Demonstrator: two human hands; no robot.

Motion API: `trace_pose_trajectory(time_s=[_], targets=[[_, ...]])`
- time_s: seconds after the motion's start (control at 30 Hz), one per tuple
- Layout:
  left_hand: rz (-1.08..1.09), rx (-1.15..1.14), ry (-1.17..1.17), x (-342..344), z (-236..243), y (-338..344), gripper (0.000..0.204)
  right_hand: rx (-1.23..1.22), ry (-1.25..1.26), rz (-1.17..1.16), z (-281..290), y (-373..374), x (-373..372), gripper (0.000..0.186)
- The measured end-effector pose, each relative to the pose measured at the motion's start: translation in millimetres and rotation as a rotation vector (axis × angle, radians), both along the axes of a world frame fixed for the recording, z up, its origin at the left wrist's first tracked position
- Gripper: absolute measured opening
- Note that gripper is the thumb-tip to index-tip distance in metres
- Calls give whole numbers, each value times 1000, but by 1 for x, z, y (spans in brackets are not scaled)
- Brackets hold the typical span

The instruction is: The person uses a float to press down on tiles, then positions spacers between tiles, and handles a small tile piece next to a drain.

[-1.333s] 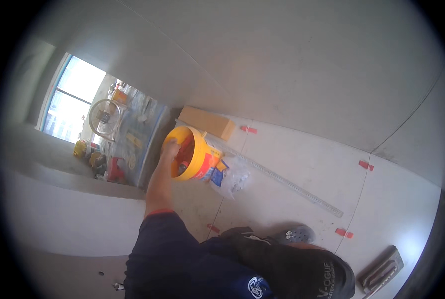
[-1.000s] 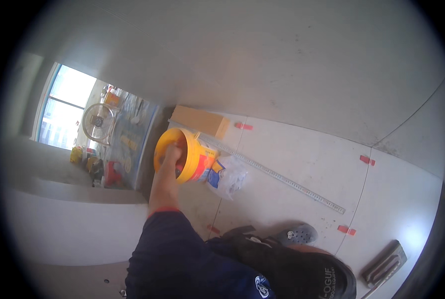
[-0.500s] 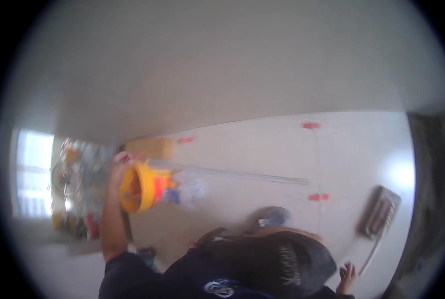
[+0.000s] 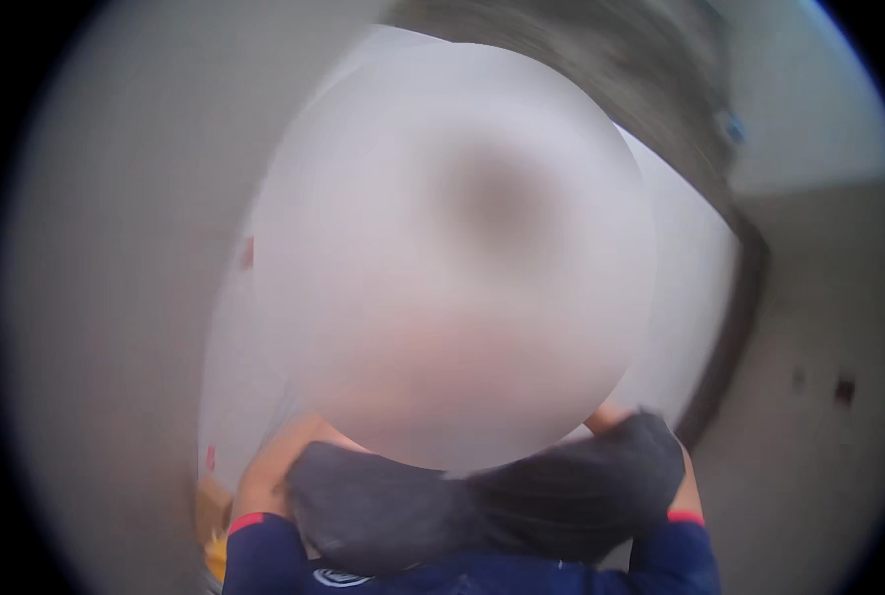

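A large round blur covers the middle of the head view and hides both my hands. My left forearm (image 4: 274,461) runs up into it from the lower left, beside my dark-clad knee. On the other side, my right forearm (image 4: 606,416) shows just a short stretch beyond the other knee before the blur swallows it. Inside the blur a brownish dark patch (image 4: 497,198) shows over the pale floor; its kind cannot be made out. What either hand holds or touches is hidden.
A yellow thing (image 4: 216,560), probably the bucket, and a cardboard box (image 4: 211,506) sit at the lower left. A red mark (image 4: 248,253) lies on the white floor covering (image 4: 686,203). Grey walls (image 4: 115,268) rise on the left and right; a dark, rough strip (image 4: 581,45) borders the covering.
The view has swung to the right. My left arm, earlier stretched to the yellow bucket, now reaches forward like the right one. My bent knees are now in front of me.
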State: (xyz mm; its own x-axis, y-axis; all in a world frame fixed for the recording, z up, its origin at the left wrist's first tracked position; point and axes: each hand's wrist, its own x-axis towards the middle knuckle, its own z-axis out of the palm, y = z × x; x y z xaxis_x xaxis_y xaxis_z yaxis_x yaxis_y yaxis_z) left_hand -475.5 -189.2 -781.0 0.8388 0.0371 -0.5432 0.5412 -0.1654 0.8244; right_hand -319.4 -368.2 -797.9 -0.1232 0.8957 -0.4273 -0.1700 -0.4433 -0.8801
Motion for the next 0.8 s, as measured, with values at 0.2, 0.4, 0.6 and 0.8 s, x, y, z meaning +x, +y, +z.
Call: trace_pose_trajectory(time_s=[0.2,0.4,0.6,0.8], targets=[[-276,-118,-72,59,-57,-112,17,-222,175,-430,-26,-134,-25,47],[-207,299,-37,36,-59,-63,14,-398,-364,-823,-35,-173,-70,33],[-520,886,21,73,-66,-37,53,-586,-909,-946,-41,-223,-11,23],[-586,966,31,74,-74,-43,71,-562,-962,-586,-55,-226,-5,19]])
